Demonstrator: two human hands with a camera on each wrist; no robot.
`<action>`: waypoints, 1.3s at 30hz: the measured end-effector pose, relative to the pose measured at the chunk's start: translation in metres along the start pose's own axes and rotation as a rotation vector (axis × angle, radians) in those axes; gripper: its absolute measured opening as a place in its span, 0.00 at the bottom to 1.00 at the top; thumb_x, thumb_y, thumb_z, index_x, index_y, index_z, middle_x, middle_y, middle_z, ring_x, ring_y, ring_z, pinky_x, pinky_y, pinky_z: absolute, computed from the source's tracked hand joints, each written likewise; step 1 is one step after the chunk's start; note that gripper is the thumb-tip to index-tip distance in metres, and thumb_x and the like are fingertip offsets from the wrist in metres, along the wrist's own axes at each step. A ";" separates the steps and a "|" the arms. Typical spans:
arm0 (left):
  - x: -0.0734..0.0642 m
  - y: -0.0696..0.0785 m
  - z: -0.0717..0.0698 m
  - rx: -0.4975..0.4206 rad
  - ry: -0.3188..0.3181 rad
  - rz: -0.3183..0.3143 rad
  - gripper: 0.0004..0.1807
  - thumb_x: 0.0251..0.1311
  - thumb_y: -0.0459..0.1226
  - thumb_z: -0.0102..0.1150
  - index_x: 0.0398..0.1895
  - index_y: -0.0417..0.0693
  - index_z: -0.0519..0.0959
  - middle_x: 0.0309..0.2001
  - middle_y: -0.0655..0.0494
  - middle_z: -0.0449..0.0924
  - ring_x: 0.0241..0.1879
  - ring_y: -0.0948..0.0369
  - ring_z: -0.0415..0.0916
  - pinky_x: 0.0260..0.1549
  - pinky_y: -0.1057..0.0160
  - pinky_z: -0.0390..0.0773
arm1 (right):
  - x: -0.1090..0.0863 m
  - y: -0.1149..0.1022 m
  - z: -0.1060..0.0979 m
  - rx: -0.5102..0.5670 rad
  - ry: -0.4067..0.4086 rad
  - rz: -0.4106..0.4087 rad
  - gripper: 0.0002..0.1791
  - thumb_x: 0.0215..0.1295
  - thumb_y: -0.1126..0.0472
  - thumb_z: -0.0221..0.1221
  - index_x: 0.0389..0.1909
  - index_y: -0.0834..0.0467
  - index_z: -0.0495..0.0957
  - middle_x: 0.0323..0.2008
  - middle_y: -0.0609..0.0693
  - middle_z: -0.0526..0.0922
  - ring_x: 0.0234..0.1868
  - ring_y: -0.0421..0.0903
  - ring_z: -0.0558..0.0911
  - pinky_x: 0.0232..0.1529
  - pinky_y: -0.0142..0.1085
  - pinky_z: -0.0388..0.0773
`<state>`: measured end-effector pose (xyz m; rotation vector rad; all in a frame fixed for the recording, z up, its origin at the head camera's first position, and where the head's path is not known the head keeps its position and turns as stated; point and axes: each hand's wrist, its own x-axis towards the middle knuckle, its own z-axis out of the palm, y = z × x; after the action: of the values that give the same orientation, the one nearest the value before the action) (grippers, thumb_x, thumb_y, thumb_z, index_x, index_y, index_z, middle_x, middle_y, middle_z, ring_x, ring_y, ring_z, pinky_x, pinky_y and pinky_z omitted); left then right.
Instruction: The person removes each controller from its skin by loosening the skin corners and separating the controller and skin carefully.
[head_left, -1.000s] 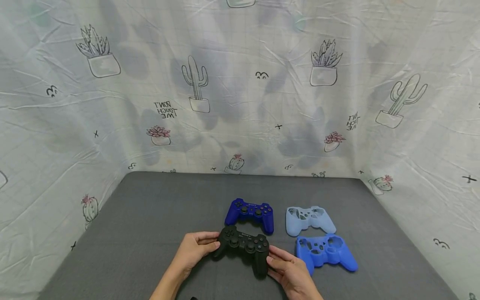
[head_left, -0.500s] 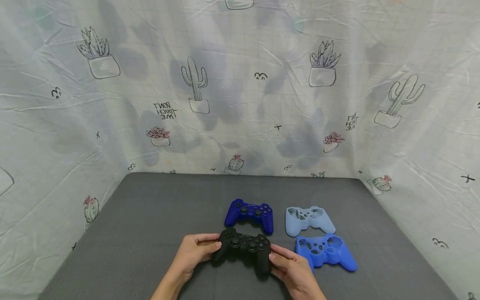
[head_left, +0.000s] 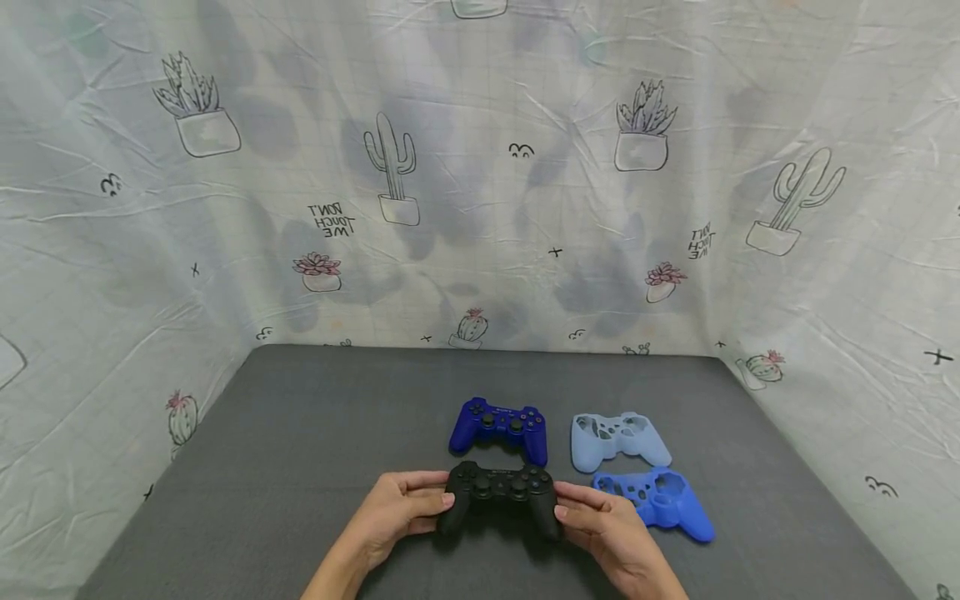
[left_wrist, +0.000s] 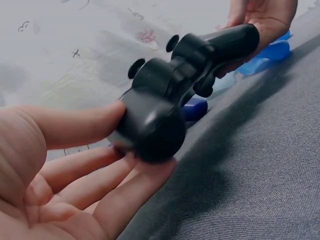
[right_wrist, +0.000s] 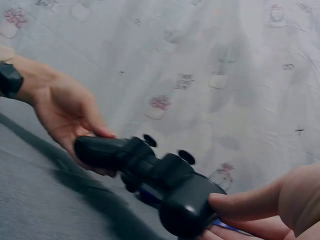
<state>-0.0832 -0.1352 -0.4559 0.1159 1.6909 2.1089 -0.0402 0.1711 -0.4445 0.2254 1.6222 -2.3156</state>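
Note:
A black game controller (head_left: 501,492) is held level between both hands, lifted off the grey tabletop, with its shadow beneath it. My left hand (head_left: 401,512) pinches its left grip, thumb on the near side and fingers behind and under, as the left wrist view shows up close. On the opposite grip, my right hand (head_left: 603,525) pinches in the same way. Just beyond it lies a dark blue controller (head_left: 501,423). To the right rest a light blue silicone controller cover (head_left: 618,440) and a brighter blue cover (head_left: 671,500), the latter partly hidden by my right hand.
The grey cloth-covered table (head_left: 315,417) runs back to a pale curtain (head_left: 480,183) printed with cacti and potted plants. This curtain also closes off the left and right sides.
The black controller has moved slightly right and turned from a slant to nearly straight. Both hands have gone with it; my right hand now covers part of the brighter blue cover.

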 end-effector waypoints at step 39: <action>-0.001 -0.009 0.019 -0.079 -0.043 0.005 0.27 0.57 0.26 0.67 0.58 0.20 0.71 0.48 0.34 0.80 0.46 0.49 0.82 0.43 0.52 0.80 | 0.000 -0.008 -0.019 -0.087 -0.002 -0.037 0.20 0.61 0.74 0.63 0.55 0.69 0.79 0.45 0.55 0.85 0.44 0.44 0.83 0.45 0.39 0.78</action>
<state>-0.0738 -0.1168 -0.4596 0.1407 1.5822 2.1581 -0.0441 0.1914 -0.4441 0.1748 1.7353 -2.2654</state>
